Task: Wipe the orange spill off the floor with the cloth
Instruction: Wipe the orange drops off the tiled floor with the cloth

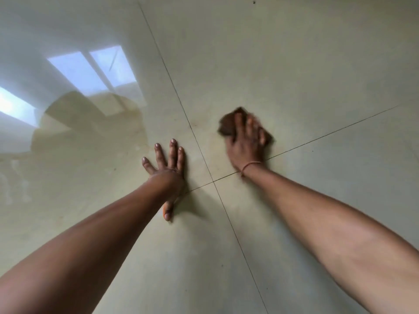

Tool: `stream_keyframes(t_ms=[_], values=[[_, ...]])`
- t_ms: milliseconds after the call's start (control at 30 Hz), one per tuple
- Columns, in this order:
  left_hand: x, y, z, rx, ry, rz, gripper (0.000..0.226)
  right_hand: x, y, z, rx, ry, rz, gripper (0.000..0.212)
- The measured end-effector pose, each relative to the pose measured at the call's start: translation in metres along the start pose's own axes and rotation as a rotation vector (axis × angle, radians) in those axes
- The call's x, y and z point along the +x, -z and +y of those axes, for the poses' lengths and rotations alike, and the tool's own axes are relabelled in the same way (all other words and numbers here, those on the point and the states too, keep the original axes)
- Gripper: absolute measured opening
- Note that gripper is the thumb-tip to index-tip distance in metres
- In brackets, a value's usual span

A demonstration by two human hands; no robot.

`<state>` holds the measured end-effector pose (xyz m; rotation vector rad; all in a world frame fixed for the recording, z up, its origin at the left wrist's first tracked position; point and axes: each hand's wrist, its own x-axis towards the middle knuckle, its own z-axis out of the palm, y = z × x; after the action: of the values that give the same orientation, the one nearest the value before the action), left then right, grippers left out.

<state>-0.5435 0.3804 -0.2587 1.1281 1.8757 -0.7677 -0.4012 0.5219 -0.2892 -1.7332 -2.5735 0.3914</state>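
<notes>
A brown cloth lies on the pale tiled floor, pressed under my right hand, which is blurred by motion. A faint orange-yellow smear shows on the tile just left of that hand, near the grout cross. My left hand rests flat on the floor to the left of the grout line, fingers spread, holding nothing. A small orange patch peeks out beside my left thumb.
Dark grout lines cross at a joint between my wrists. The glossy tiles at the left reflect a bright window. A small dark speck sits at the far top.
</notes>
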Motion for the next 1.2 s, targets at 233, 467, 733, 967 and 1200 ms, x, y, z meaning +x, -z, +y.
stream_keyframes(t_ms=[233, 467, 733, 967, 1200], values=[[-0.029, -0.008, -0.029, 0.031, -0.203, 0.285, 0.173, -0.037, 0.006, 0.021, -0.029, 0.299, -0.096, 0.071], [-0.046, -0.053, -0.086, -0.128, -0.058, 0.53, 0.152, -0.124, -0.036, -0.087, -0.011, 0.657, -0.242, 0.074], [-0.074, -0.122, -0.205, -0.385, 0.16, 0.344, 0.155, -0.092, -0.032, -0.101, -0.017, 0.235, -0.082, 0.07], [-0.071, -0.13, -0.206, -0.496, 0.093, 0.346, 0.156, -0.163, -0.045, -0.112, -0.101, 0.914, -0.329, 0.079], [-0.064, -0.135, -0.209, -0.563, 0.077, 0.373, 0.158, -0.135, -0.063, -0.204, -0.031, 0.449, -0.15, 0.073]])
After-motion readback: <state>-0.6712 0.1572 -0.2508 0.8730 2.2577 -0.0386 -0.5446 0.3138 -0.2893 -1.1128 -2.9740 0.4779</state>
